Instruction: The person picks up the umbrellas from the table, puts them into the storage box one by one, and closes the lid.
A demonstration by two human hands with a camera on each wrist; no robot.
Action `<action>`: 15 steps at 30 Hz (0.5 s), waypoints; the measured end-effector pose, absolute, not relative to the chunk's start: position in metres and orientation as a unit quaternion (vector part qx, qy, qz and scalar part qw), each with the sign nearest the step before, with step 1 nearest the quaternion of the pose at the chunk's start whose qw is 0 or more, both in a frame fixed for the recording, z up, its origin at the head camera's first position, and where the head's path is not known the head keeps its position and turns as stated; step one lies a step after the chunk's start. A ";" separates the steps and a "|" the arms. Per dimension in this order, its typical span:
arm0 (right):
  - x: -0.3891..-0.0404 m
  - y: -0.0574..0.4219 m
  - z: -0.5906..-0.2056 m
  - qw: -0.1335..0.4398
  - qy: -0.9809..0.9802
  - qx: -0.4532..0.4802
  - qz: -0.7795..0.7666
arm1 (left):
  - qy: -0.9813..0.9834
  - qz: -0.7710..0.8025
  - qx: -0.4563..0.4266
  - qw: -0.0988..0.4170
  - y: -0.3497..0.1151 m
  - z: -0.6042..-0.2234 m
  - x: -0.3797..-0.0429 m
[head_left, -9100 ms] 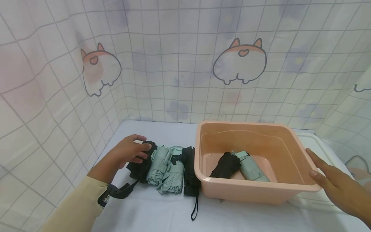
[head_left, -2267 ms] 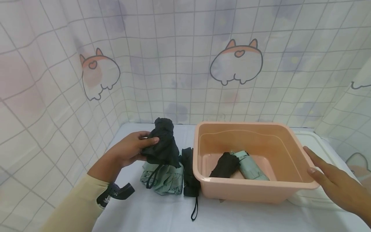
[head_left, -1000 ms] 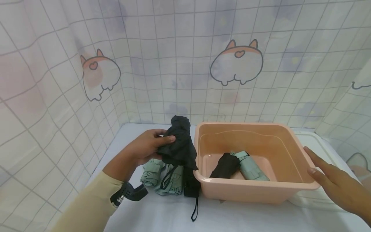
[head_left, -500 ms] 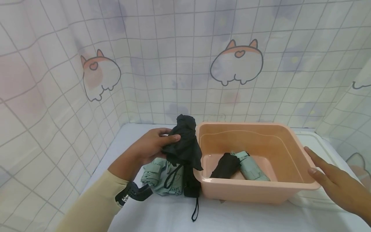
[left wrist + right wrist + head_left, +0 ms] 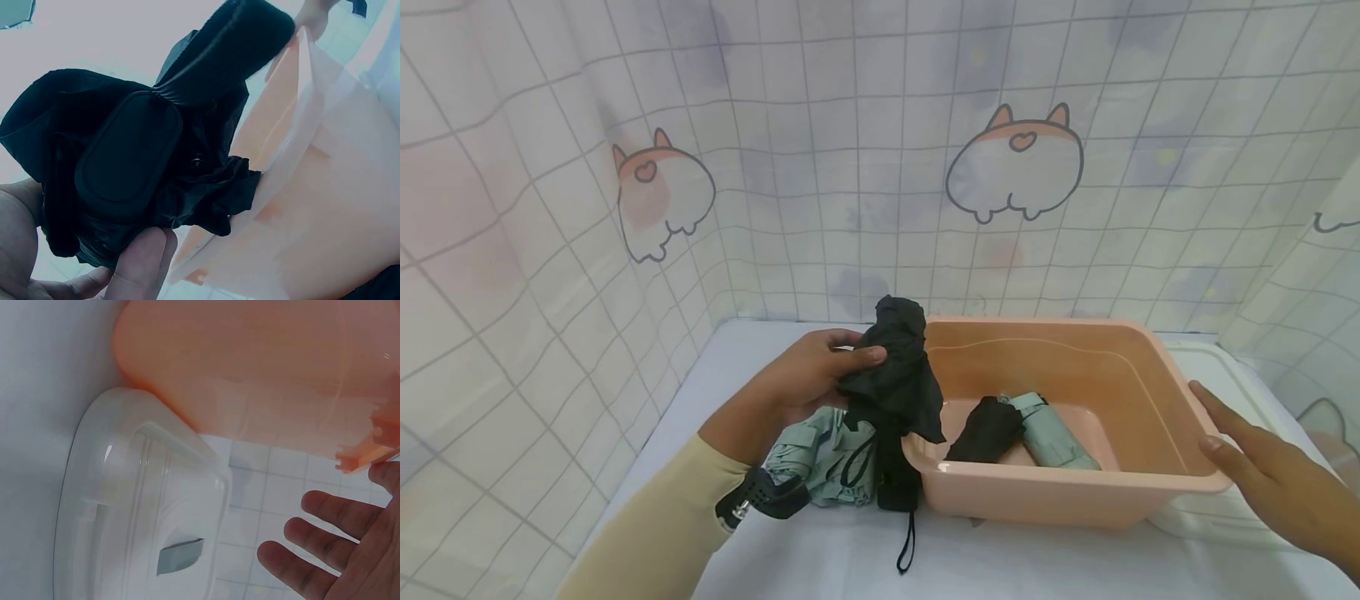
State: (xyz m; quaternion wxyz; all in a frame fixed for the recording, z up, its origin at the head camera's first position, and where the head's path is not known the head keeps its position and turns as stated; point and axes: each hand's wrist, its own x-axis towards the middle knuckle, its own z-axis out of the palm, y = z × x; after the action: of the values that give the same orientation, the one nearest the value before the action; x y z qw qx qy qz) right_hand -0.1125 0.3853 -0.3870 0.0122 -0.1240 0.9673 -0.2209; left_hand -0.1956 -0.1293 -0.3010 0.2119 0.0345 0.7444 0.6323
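Note:
My left hand (image 5: 797, 379) grips a folded black umbrella (image 5: 897, 367), thumb on its near side, raised at the left rim of the peach tub (image 5: 1037, 498). In the left wrist view the umbrella's oval handle end (image 5: 128, 156) and its wide strap (image 5: 231, 47) face the camera. Straight fingers of my right hand (image 5: 1270, 467) rest against the tub's right rim. Inside the tub lie a black umbrella (image 5: 987, 431) and a pale green one (image 5: 1052, 435). Left of it, pale green umbrellas (image 5: 816, 458) and another black umbrella (image 5: 897, 482) lie on the table, partly hidden by the held one.
A white plastic lid-like piece (image 5: 150, 494) lies under and beside the tub's right end. Grid-patterned curtains (image 5: 820, 167) hang behind and at both sides. A wrist loop (image 5: 906, 550) trails from the black umbrella on the white tablecloth (image 5: 805, 558).
My left hand has taken the black umbrella from the left end of the row, lifted it and carried it right to the tub's left rim. My right hand has stayed at the tub's right rim.

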 end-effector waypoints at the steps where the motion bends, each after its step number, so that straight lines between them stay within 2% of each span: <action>1: -0.113 0.385 -0.387 0.013 0.968 -0.123 -0.219 | 0.743 0.634 0.035 0.213 -0.128 -0.301 -0.196; 15: -0.112 0.385 -0.386 0.014 0.969 -0.117 -0.218 | 0.762 0.615 0.005 0.202 -0.109 -0.304 -0.199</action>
State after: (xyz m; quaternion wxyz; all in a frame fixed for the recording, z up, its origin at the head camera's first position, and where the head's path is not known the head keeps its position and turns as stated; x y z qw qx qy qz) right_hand -0.1121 0.3854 -0.3861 0.0139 -0.1167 0.9689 -0.2179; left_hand -0.1989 -0.1087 -0.3036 0.2016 0.0055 0.7622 0.6151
